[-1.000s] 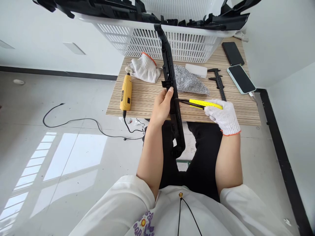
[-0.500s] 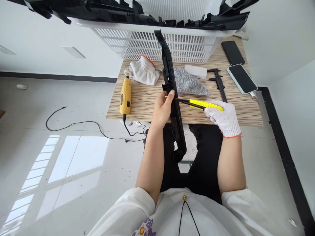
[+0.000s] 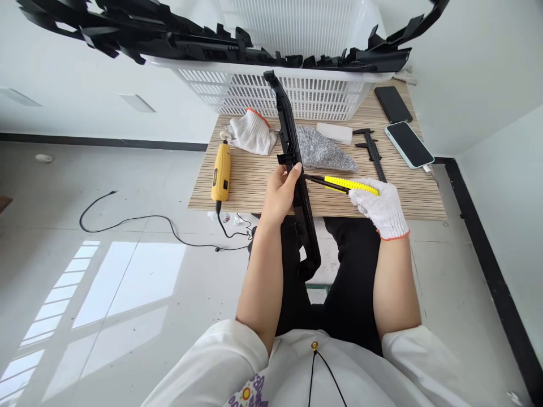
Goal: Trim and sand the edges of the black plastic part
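A long black plastic trim piece stands slanted over the table's front edge, its lower end above my lap. My bare left hand is closed around its middle, thumb on top. In a white knit glove with an orange cuff, my right hand grips a yellow ribbed-handled tool. The tool's slim dark end reaches the right side of the trim piece, close to my left thumb. Its exact kind and whether its tip touches are too small to tell.
Across a white basket lie several black plastic parts. On the striped table are a yellow corded rotary tool, a white glove, grey cloth, a white block, a caliper and two phones.
The camera view has tilted slightly, so the table and basket appear lower. Both hands keep their holds, and the tool's end stays beside the trim piece.
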`<state>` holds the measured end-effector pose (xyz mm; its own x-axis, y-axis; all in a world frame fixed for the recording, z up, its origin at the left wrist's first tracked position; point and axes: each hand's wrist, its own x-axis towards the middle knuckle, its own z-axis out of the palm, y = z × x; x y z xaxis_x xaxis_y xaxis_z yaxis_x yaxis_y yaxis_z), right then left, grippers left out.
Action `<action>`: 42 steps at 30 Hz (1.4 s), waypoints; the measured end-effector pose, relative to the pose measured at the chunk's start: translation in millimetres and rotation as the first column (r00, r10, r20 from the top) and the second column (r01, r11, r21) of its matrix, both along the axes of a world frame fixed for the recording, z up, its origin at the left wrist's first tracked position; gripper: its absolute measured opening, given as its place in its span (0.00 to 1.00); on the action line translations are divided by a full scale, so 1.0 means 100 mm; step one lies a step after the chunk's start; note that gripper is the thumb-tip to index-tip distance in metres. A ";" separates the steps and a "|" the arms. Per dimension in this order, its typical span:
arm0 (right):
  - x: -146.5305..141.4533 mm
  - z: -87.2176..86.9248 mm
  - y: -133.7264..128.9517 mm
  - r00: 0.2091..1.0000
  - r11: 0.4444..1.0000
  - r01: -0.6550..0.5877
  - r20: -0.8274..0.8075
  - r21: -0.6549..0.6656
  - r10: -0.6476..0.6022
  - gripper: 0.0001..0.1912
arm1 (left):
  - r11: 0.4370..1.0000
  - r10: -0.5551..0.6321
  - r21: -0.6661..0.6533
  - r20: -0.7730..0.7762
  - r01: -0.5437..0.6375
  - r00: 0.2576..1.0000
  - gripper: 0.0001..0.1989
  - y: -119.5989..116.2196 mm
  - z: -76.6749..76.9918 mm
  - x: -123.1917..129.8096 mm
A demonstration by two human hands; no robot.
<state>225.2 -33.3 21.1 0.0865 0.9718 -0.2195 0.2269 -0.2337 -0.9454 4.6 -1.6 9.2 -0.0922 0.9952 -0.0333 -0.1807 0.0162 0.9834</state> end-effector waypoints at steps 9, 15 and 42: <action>0.01 -0.02 0.01 0.998 0.999 -0.053 0.018 0.007 0.053 0.20 | 0.999 0.007 0.039 -0.024 -0.006 1.000 0.18 0.02 -0.03 0.02; -0.02 0.01 0.01 0.998 1.000 0.031 -0.059 0.001 -0.031 0.20 | 1.000 -0.011 0.017 -0.072 0.013 0.997 0.24 -0.02 0.02 0.00; -0.02 0.04 0.01 0.996 0.998 0.059 -0.073 0.006 -0.059 0.19 | 1.000 -0.014 -0.009 -0.048 0.014 0.999 0.23 -0.03 0.03 0.00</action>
<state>223.1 -32.1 25.1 0.1277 0.9673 -0.2193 0.1434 -0.2368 -0.9609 4.7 -4.2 12.0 -0.0802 0.9961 -0.0376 -0.1334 0.0267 0.9907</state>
